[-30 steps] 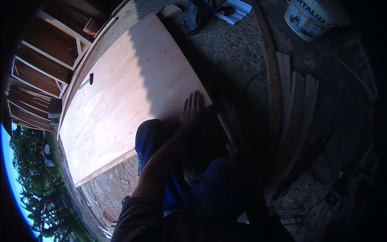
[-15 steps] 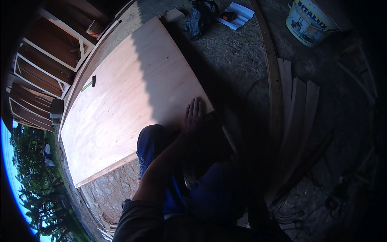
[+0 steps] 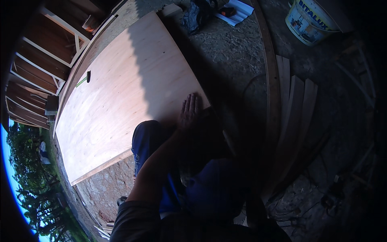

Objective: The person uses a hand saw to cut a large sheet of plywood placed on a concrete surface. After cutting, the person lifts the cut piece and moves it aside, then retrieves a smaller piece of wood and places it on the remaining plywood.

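Note:
My left hand (image 3: 188,111) lies flat near the right-hand corner of a large plywood panel (image 3: 117,97), fingers stretched out and holding nothing. Its forearm reaches up from the lower left, past my blue-trousered knee (image 3: 146,135), which is at the panel's near edge. A hammer (image 3: 83,79) with a green handle and dark head rests on the sunlit far-left part of the panel. Deep shadow covers the area right of my left hand, and my right hand cannot be made out there.
Long wooden strips (image 3: 296,99) lie on the dark floor at the right, beside a long curved-looking board (image 3: 272,80). A bucket (image 3: 308,24), a black plastic bag (image 3: 197,16) and white paper (image 3: 240,12) lie beyond. Wooden frames (image 3: 48,52) stand at the left.
The whole view has shifted slightly, with the scene moving a little left and up. My left hand stays flat on the panel near its corner.

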`<state>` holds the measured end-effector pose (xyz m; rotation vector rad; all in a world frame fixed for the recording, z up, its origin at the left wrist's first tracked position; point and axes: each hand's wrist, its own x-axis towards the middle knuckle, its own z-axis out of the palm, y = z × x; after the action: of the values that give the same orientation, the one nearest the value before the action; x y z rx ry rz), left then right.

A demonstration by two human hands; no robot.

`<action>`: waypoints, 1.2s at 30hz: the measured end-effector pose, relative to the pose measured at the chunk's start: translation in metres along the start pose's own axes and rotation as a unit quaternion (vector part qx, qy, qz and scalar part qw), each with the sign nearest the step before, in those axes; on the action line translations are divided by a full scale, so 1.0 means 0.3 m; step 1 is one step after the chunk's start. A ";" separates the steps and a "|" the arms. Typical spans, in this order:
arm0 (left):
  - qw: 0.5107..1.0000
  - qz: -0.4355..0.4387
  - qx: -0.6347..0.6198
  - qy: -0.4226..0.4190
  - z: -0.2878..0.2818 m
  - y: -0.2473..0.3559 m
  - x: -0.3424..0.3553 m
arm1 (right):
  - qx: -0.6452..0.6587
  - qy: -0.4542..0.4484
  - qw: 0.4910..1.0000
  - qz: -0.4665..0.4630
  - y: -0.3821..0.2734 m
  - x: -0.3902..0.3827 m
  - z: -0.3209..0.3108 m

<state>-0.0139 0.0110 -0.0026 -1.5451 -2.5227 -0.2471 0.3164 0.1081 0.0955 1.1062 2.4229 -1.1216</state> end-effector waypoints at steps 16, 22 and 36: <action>0.999 -0.004 0.041 -0.032 -0.023 -0.013 -0.011 | -0.007 0.011 1.000 -0.004 0.094 -0.085 0.018; 0.999 0.000 0.038 -0.020 0.005 0.008 0.000 | 0.004 0.030 1.000 0.003 0.055 -0.027 0.020; 0.985 0.023 -0.010 -0.171 -0.144 0.131 0.092 | 0.022 0.072 0.997 -0.008 0.106 -0.028 0.005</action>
<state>0.0114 0.0427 0.0477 -1.7842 -2.7370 0.0012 0.3451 0.1157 0.0814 1.2237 2.5303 -1.1426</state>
